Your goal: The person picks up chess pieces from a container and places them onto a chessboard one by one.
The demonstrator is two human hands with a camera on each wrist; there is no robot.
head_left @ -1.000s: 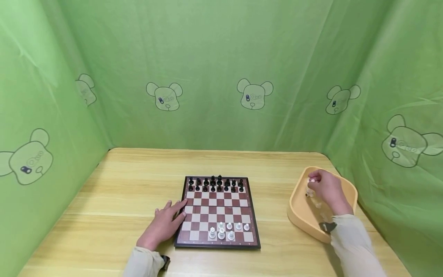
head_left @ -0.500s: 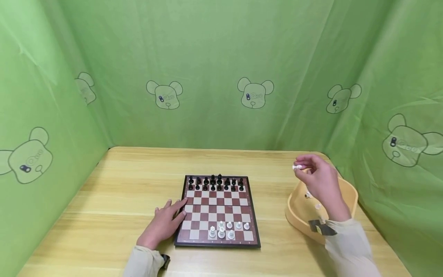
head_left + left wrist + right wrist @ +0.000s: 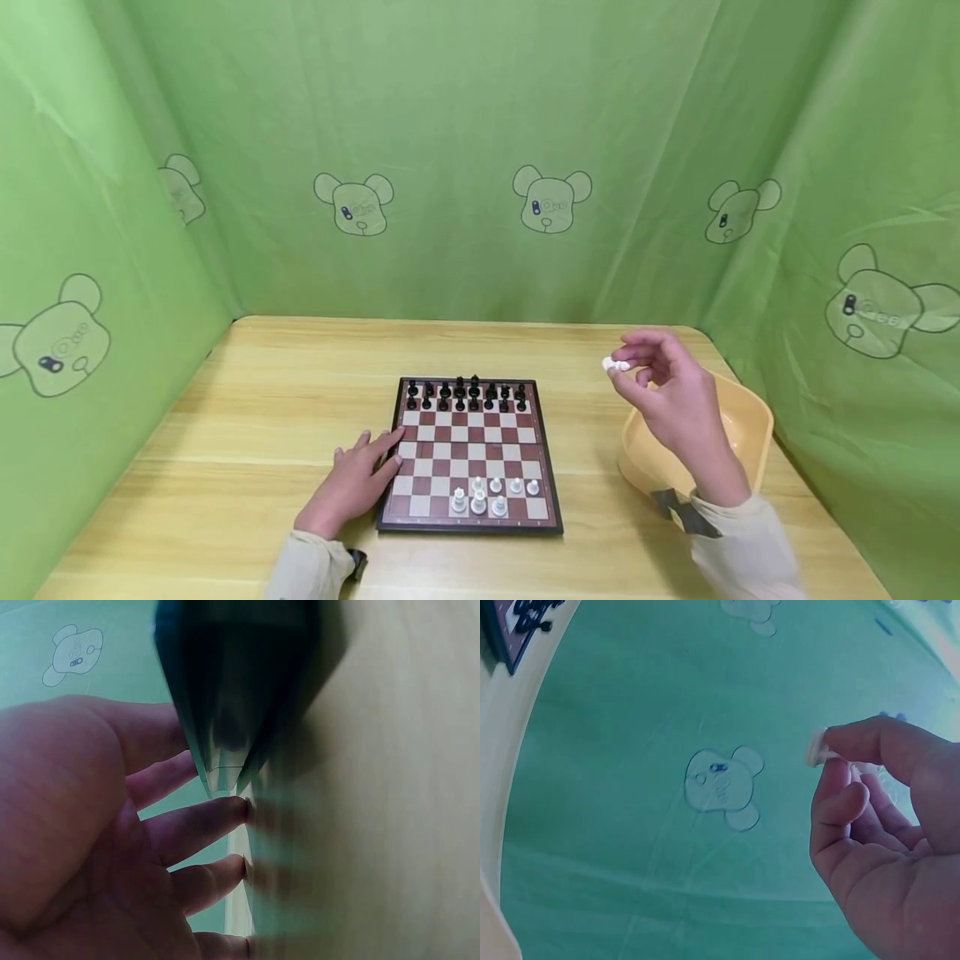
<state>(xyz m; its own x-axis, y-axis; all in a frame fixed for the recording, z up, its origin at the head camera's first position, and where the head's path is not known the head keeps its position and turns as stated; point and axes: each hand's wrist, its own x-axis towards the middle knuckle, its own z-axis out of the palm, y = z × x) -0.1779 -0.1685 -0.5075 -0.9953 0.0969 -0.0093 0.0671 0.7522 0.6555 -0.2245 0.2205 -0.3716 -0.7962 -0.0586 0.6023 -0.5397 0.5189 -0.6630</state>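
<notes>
In the head view a folding chessboard [image 3: 465, 451] lies flat on the table, brown and cream squares inside a dark frame. My left hand [image 3: 347, 492] rests at its left edge, fingers spread, two of them touching the frame. The left wrist view shows the board's dark side [image 3: 240, 682] above my fingertips on the tabletop. My right hand [image 3: 678, 408] is raised beside the board's right side, pinching a white chess piece [image 3: 611, 364] between thumb and fingers. In the right wrist view the round base of that chess piece [image 3: 817, 748] sticks out; its top is hidden.
Several black chess pieces [image 3: 460, 405] fill the board's two far rows. Several white chess pieces [image 3: 478, 503] stand at its near right. A yellow-orange tray [image 3: 763, 425] sits at the right, partly under my right forearm. Green cloth walls [image 3: 450, 267] surround the table.
My right hand has lifted a white chess piece out of the tray and moved left toward the board. My left hand has stayed at the board's edge.
</notes>
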